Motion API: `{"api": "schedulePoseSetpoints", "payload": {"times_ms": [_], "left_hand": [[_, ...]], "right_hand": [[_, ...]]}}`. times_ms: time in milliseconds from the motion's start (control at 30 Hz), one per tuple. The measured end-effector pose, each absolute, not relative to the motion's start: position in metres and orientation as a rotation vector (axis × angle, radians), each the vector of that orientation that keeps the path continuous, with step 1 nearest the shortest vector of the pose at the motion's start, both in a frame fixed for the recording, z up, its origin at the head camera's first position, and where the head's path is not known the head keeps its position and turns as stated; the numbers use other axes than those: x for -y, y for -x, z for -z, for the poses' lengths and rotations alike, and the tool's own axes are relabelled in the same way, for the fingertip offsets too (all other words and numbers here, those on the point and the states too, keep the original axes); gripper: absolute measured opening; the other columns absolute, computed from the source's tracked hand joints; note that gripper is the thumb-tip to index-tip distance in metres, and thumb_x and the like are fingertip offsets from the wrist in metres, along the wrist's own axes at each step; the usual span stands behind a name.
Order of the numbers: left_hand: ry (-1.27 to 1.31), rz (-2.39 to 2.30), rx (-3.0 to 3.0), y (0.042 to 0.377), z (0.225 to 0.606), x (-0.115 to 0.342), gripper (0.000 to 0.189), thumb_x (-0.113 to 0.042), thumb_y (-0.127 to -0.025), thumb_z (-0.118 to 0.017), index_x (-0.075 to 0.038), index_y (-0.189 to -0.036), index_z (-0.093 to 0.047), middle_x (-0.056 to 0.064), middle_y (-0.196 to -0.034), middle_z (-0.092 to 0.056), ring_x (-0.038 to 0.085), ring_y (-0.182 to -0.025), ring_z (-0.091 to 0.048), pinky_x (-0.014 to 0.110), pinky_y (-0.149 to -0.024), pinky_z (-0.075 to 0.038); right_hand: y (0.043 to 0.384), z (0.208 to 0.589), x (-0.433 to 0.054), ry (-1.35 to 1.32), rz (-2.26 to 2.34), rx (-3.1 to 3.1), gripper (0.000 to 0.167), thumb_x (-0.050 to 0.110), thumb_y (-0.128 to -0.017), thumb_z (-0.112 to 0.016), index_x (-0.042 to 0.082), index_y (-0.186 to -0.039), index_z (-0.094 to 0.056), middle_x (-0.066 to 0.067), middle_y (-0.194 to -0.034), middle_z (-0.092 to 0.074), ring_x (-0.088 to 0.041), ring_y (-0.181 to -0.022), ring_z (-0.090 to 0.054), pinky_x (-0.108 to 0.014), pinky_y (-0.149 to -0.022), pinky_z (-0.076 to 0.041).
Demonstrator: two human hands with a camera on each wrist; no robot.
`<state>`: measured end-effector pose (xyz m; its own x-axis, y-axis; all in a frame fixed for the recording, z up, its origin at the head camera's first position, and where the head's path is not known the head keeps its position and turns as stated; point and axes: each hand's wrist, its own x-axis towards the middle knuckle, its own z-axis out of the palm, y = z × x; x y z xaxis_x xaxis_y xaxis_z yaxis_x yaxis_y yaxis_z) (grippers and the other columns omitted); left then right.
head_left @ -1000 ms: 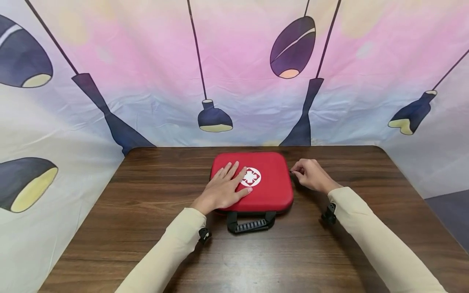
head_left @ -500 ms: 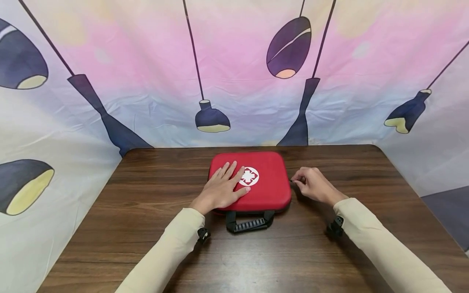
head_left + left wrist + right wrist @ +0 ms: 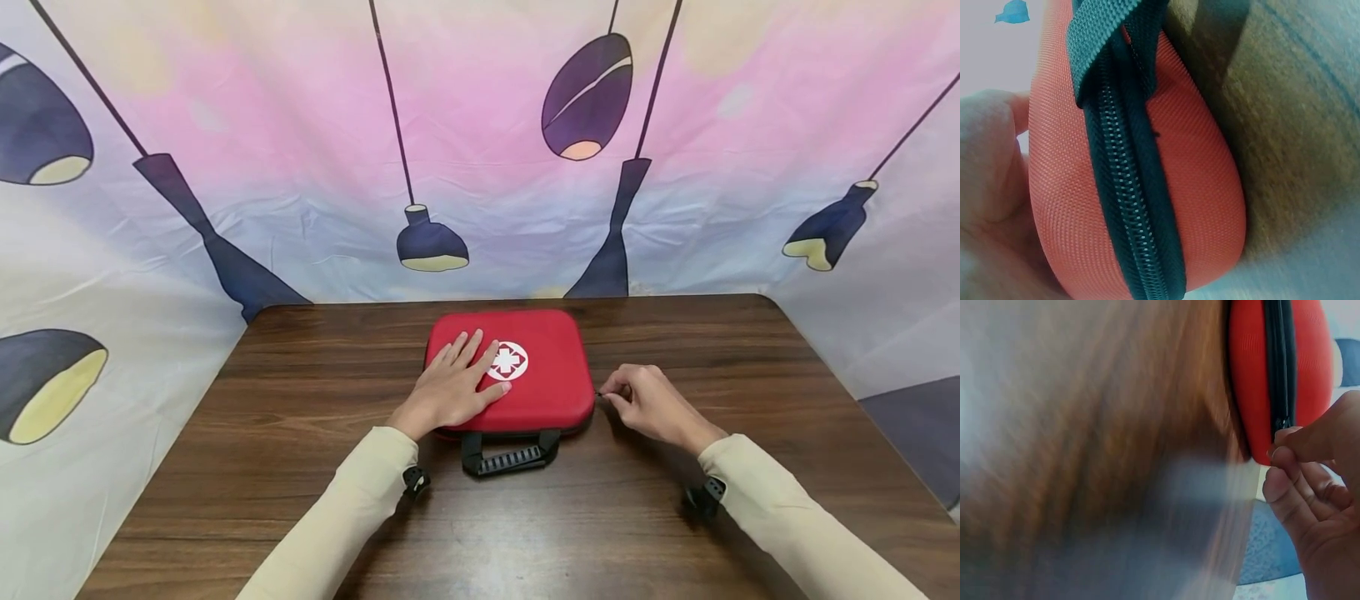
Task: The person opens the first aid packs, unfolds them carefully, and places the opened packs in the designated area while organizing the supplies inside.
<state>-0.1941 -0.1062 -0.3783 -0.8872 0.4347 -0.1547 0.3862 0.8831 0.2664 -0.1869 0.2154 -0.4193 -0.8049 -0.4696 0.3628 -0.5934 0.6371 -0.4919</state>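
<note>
A red first-aid case [image 3: 546, 392] with a white cross emblem lies on the table. My left hand [image 3: 448, 393] rests flat on its lid, fingers spread. At the case's right side, my right hand [image 3: 651, 404] pinches the zipper pull [image 3: 1282, 424] between thumb and forefinger. The black zipper [image 3: 1280, 356] runs along the side above the fingers in the right wrist view. Along the front side, the zipper teeth [image 3: 1125, 181] appear meshed in the left wrist view. A black carry handle [image 3: 512, 460] lies toward me from the front side.
The case stands on a dark wood-grain table [image 3: 322, 500]. Behind the table's far edge hangs a pastel cloth backdrop [image 3: 495, 167] printed with lamps. Each wrist carries a small black camera [image 3: 415, 480].
My right hand has moved toward me along the case's right side, pinching the zipper pull. My left hand stays on the lid. The head view has shifted slightly.
</note>
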Motion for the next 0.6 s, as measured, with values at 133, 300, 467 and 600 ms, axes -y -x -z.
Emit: {"api": "schedulePoseSetpoints", "payload": {"times_ms": [133, 300, 467, 600], "left_hand": [[-0.630, -0.332, -2.842, 0.194, 0.379, 0.106, 0.080, -0.055, -0.100, -0.048, -0.016, -0.164, -0.017, 0.013, -0.170, -0.005, 0.035, -0.155, 0.000, 0.049, -0.124, -0.001], [-0.635, -0.346, -2.846, 0.194, 0.379, 0.106, 0.080, -0.054, -0.100, -0.049, -0.016, -0.164, -0.017, 0.012, -0.170, -0.005, 0.035, -0.155, 0.000, 0.049, -0.124, -0.001], [-0.629, -0.350, -2.846, 0.195, 0.380, 0.106, 0.081, -0.055, -0.100, -0.049, -0.016, -0.164, -0.017, 0.012, -0.170, -0.004, 0.035, -0.155, 0.001, 0.048, -0.124, -0.001], [-0.625, -0.345, -2.845, 0.194, 0.380, 0.106, 0.081, -0.055, -0.100, -0.049, -0.017, -0.164, -0.017, 0.012, -0.170, -0.004, 0.035, -0.155, 0.001, 0.048, -0.124, 0.000]], "right_hand": [[0.173, 0.420, -0.212, -0.844, -0.917, 2.664, 0.012, -0.007, -0.081, -0.074, 0.005, -0.081, -0.074, 0.006, -0.074, -0.066, 0.000, -0.063, -0.056, -0.023, -0.055, -0.049], [0.158, 0.419, -0.208, -0.753, -0.929, 2.694, 0.012, -0.007, -0.080, -0.074, 0.005, -0.081, -0.075, 0.006, -0.074, -0.066, 0.000, -0.063, -0.058, -0.023, -0.056, -0.050], [0.147, 0.419, -0.201, -0.688, -0.962, 2.695, 0.012, -0.007, -0.080, -0.074, 0.004, -0.081, -0.075, 0.004, -0.073, -0.069, -0.001, -0.062, -0.061, -0.023, -0.056, -0.052], [0.138, 0.421, -0.194, -0.640, -1.010, 2.692, 0.012, -0.007, -0.079, -0.074, 0.005, -0.080, -0.075, 0.004, -0.072, -0.070, 0.000, -0.062, -0.061, -0.022, -0.055, -0.052]]}}
